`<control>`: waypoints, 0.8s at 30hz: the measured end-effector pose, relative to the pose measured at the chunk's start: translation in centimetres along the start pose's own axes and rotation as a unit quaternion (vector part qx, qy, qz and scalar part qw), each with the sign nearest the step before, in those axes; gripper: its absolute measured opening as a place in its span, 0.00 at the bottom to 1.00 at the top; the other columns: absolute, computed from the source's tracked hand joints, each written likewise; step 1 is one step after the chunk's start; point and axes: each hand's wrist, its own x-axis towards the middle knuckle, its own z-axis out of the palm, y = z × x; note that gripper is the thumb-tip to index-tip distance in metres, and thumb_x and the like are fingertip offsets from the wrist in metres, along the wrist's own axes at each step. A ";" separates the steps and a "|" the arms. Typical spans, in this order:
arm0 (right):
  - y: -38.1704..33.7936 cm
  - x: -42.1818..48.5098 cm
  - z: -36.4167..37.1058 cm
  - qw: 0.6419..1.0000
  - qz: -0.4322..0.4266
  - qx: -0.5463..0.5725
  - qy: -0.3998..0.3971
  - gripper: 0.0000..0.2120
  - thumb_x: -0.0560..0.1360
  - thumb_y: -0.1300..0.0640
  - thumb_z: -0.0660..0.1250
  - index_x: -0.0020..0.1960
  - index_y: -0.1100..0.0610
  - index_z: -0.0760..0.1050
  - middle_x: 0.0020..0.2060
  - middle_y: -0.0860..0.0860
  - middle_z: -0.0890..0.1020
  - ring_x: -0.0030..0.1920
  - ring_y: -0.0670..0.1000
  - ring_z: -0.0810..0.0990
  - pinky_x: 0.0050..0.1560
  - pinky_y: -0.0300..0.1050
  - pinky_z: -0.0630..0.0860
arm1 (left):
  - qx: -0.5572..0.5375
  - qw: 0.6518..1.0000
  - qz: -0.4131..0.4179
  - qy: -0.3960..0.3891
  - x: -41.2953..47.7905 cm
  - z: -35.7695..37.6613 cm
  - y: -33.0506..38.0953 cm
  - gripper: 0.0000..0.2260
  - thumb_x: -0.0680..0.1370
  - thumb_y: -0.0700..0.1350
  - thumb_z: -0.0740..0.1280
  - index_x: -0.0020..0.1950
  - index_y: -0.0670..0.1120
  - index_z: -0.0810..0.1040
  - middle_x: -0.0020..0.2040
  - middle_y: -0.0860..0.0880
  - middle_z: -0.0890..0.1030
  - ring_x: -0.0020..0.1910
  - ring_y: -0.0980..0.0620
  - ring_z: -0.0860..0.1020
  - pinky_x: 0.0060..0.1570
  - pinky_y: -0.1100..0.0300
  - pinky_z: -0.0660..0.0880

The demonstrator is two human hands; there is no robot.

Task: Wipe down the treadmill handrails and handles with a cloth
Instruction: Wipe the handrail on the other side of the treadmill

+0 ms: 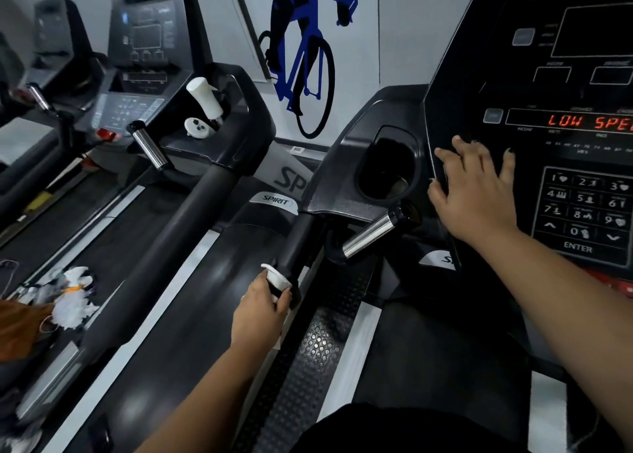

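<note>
My left hand [261,307] is wrapped around the black left handrail [297,243] of the treadmill, with a white cloth [275,277] pressed between my fingers and the rail. Above it a chrome pulse handle [375,232] sticks out from the console base. My right hand [474,187] lies flat with fingers spread on the left edge of the black console [534,85], next to the number keypad [585,209]. It holds nothing.
A deep cup holder [388,168] sits left of the console. A second treadmill stands to the left, with a white spray bottle [205,101] in its holder, a chrome handle [149,147] and a padded rail [178,229]. Crumpled white tissues [73,296] lie on its deck.
</note>
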 end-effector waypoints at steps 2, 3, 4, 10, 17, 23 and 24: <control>0.1 0.0 0.0 1.000 -0.003 -0.005 -0.005 0.25 0.78 0.47 0.57 0.73 0.53 0.64 0.75 0.55 0.63 0.75 0.58 0.58 0.74 0.69 0.47 | 0.018 1.000 -0.005 0.009 -0.9 0.1 -0.1 0.23 0.78 0.58 0.64 0.68 0.47 0.68 0.59 0.47 0.77 0.56 0.44 0.77 0.49 0.48 0.75; 0.1 -0.1 0.1 1.000 -0.006 -0.007 -0.006 0.25 0.78 0.47 0.57 0.73 0.53 0.64 0.75 0.56 0.63 0.75 0.58 0.58 0.74 0.69 0.47 | 0.035 0.999 -0.006 0.015 -1.3 0.3 -0.1 0.25 0.78 0.56 0.65 0.71 0.45 0.66 0.61 0.46 0.76 0.57 0.43 0.77 0.51 0.48 0.75; 0.1 -0.1 0.1 1.000 -0.008 -0.007 -0.006 0.25 0.78 0.47 0.57 0.73 0.53 0.64 0.75 0.56 0.64 0.75 0.58 0.58 0.74 0.69 0.48 | 0.057 0.998 -0.001 0.021 -1.6 0.5 0.0 0.26 0.78 0.54 0.66 0.72 0.44 0.66 0.63 0.45 0.75 0.58 0.42 0.77 0.53 0.47 0.75; 0.2 -0.1 0.3 1.000 -0.013 -0.007 -0.002 0.25 0.78 0.47 0.58 0.73 0.54 0.65 0.74 0.56 0.64 0.75 0.59 0.59 0.73 0.69 0.48 | 0.220 0.973 0.049 0.041 -2.0 2.0 1.6 0.38 0.65 0.43 0.77 0.72 0.35 0.68 0.67 0.37 0.75 0.61 0.39 0.78 0.52 0.44 0.77; 0.5 -0.2 0.4 0.999 -0.020 0.031 0.021 0.22 0.79 0.49 0.58 0.71 0.53 0.67 0.73 0.55 0.66 0.76 0.57 0.59 0.74 0.66 0.46 | 0.165 0.985 0.051 0.026 3.2 1.6 5.6 0.32 0.78 0.50 0.65 0.77 0.38 0.59 0.73 0.39 0.67 0.67 0.40 0.73 0.63 0.48 0.72; -0.1 -0.1 -2.0 0.920 0.147 0.350 0.096 0.16 0.78 0.61 0.58 0.64 0.58 0.75 0.63 0.54 0.75 0.67 0.53 0.72 0.69 0.36 0.60 | 0.094 0.994 0.060 0.000 6.0 0.9 6.6 0.29 0.79 0.50 0.62 0.76 0.40 0.59 0.69 0.42 0.70 0.61 0.39 0.75 0.56 0.47 0.72; -0.9 -0.5 -3.4 0.889 0.178 0.396 0.145 0.16 0.77 0.61 0.58 0.62 0.59 0.76 0.60 0.54 0.75 0.63 0.52 0.74 0.61 0.29 0.63 | 0.078 0.995 0.058 -0.004 6.3 0.9 6.5 0.28 0.79 0.51 0.62 0.75 0.41 0.59 0.67 0.42 0.70 0.60 0.39 0.76 0.56 0.47 0.72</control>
